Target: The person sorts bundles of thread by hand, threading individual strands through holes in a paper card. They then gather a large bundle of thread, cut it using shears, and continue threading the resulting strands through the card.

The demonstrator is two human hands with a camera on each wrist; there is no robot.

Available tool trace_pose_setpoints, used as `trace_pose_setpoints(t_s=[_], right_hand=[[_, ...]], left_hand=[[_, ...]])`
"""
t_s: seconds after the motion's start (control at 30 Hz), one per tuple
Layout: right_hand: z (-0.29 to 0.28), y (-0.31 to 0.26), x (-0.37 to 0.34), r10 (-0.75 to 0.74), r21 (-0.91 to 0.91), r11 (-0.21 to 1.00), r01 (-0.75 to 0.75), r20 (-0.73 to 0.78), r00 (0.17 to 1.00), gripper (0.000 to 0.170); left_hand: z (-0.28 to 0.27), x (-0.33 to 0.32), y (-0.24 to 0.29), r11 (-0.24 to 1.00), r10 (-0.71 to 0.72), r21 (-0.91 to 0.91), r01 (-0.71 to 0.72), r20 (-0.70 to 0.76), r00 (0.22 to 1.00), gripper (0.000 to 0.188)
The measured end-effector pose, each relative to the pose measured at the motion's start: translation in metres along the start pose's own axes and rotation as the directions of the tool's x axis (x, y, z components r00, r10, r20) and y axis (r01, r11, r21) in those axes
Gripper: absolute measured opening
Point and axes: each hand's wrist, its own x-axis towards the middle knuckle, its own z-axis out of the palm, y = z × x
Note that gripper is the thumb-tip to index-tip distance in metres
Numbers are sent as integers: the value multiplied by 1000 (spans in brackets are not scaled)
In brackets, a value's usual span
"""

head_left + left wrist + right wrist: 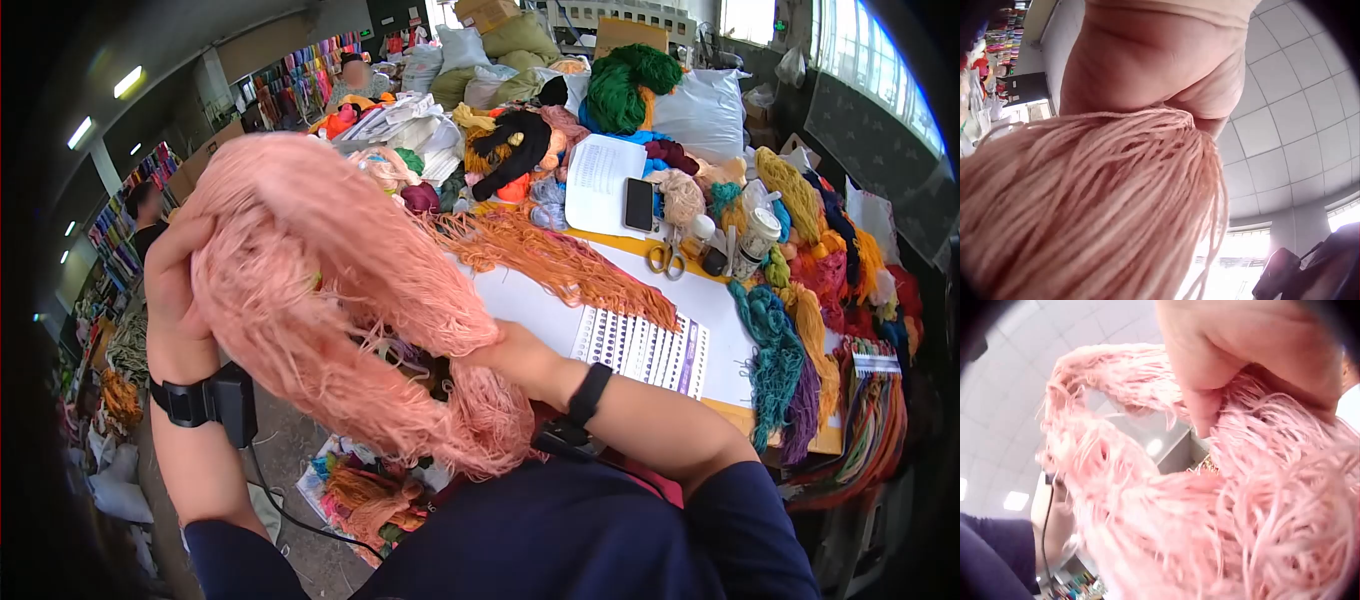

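Note:
A big loop of pink yarn (270,280), a loose skein, hangs in the air in front of the body. My left hand (182,262) grips its far left end; in the left wrist view the strands (1104,206) fan out below that hand's palm (1154,69). On the right side, my right hand (503,345) holds the skein, its fingers mostly hidden by yarn. The right wrist view shows thumb and fingers (1241,356) curled round the strands, with an opening through the middle of the loop.
Orange yarn (560,260) and a colour card (640,350) lie on the table beyond, near scissors (665,262), a phone (639,204) and jars. Coloured skeins crowd the right edge. A bundle of mixed yarn (370,505) sits low beside the body. Two people are farther back.

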Motion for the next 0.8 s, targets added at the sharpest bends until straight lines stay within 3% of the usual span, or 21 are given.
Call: trace_pose_setpoints(t_s=[0.03, 0.1, 0.13, 0.17, 0.2, 0.23, 0.3, 0.33, 0.37, 0.43, 0.5, 0.53, 0.57, 0.63, 0.7, 0.73, 0.77, 0.8], right_hand=[[-4, -10, -3, -2, -1, 1000, 2, 0, 1000, 44], [-14, -36, -12, -194, 145, 966, 214, -140, 971, 43], [-17, -53, -14, -201, 145, 964, 221, -144, 969, 43], [-18, -71, -16, -381, 3, 922, 387, -176, 908, 44], [-18, -86, -19, -548, -143, 836, 529, -183, 816, 45], [-13, -99, -22, -550, -143, 835, 532, -189, 813, 45], [4, -117, -26, -654, -659, 580, 478, -26, 756, 48], [13, -118, -26, -576, -700, 569, 432, 36, 817, 56], [22, -116, -24, -573, -699, 572, 429, 34, 819, 56], [37, -109, -22, -431, -699, 625, 348, 63, 900, 58], [38, -105, -20, -462, -692, 595, 408, 121, 879, 59], [36, -106, -19, -524, -700, 557, 446, 120, 843, 59], [34, -107, -18, -584, -708, 516, 482, 121, 803, 60], [26, -113, -24, -571, -672, 578, 462, 71, 818, 62], [16, -102, -20, -483, -556, 707, 436, 70, 873, 69], [18, -85, -12, -592, -444, 706, 552, 57, 804, 65], [13, -72, -8, -593, -439, 708, 554, 57, 803, 65], [13, -69, -8, -397, -433, 803, 410, 127, 909, 56]], left_hand=[[-7, -7, 0, 1000, 22, 7, -22, -68, 997, 60], [-36, -32, -3, 1000, -7, 15, 9, -110, 994, 63], [-71, -44, -10, 980, -157, 107, 167, -102, 982, 64], [-90, -48, -18, 926, -304, 199, 320, -107, 947, 65], [-80, -44, -28, 779, -457, 370, 506, -218, 862, 67], [-62, -40, -41, 564, -562, 496, 660, -354, 747, 70], [-45, -42, -86, 534, -472, 739, 411, -143, 870, 78], [-26, -42, -105, 651, -414, 686, 325, -38, 909, 81], [-6, -41, -122, 753, -343, 615, 236, 60, 938, 85], [27, -38, -144, 703, -222, 711, 4, 214, 951, 83], [38, -34, -160, 780, -192, 622, 69, 132, 973, 77], [40, -32, -164, 845, -170, 521, 121, 47, 984, 71], [39, -29, -161, 847, -172, 518, 121, 50, 984, 71], [35, -17, -145, 944, -234, 240, 228, -6, 972, 60], [38, -3, -125, 952, -229, 211, 224, 0, 974, 53], [38, 3, -118, 966, -201, 174, 190, 43, 979, 51], [40, 7, -110, 978, -170, 138, 157, 86, 982, 50], [48, 9, -101, 985, -147, 97, 141, 59, 987, 46]])
